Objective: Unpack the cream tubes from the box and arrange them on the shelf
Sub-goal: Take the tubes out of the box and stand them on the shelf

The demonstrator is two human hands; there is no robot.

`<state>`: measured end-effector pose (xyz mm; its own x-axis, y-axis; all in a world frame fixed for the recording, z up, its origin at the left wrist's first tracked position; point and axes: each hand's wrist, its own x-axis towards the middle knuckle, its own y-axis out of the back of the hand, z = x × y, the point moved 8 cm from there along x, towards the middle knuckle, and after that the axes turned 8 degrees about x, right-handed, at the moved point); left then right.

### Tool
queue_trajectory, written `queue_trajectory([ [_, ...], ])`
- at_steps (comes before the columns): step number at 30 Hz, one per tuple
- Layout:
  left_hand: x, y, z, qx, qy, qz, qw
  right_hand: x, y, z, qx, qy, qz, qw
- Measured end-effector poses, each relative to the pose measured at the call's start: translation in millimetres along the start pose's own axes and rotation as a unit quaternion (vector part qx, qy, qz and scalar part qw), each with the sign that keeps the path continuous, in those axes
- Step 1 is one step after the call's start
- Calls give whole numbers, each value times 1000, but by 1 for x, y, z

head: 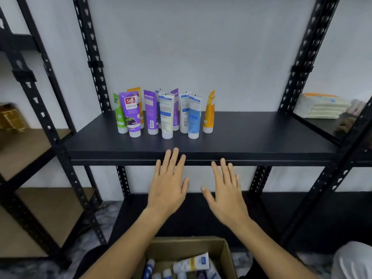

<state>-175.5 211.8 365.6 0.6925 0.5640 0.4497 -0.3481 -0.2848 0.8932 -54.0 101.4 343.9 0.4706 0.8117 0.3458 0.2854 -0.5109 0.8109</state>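
Cream tubes on shelf: about ten tubes stand upright on their white caps in a tight cluster at centre frame, slightly left of the middle of the shelf board and towards its back.
Tube colours: a green tube at far left, a purple tube with a red logo in front of it, an orange one behind, another purple tube, several white-and-blue tubes in the middle, and an orange tube standing just apart at the right end.
Shelf: a dark board held by black perforated metal posts, crossing the middle of the frame, against a white wall.
Left hand: fingers straight and spread, palm down, holding nothing; the fingertips overlap the shelf's front edge at centre frame, but whether they touch it I cannot tell.
Right hand: also flat and spread, holding nothing, just right of the left hand and a little lower, fingertips near the shelf's front edge.
Box: an open cardboard box at bottom centre, between the forearms.
Tubes in box: a white tube with a yellow band lies on its side; more tubes with white caps show beside it, partly cut off by the frame.
Right side: folded pale cloths stacked on a neighbouring shelf at right of frame.
Left side: another rack with tan boards; a blurred yellowish item sits at far left.
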Motion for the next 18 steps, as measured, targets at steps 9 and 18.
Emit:
queue_trajectory([
  [9, -130, -104, -21, -94, 62, -160, 981, -83, -115, 34, 66, -94, -183, 976],
  [18, -194, -185, -46, -145, 125, -360, 913, -159, -209, 88, -1, -181, -433, 883],
])
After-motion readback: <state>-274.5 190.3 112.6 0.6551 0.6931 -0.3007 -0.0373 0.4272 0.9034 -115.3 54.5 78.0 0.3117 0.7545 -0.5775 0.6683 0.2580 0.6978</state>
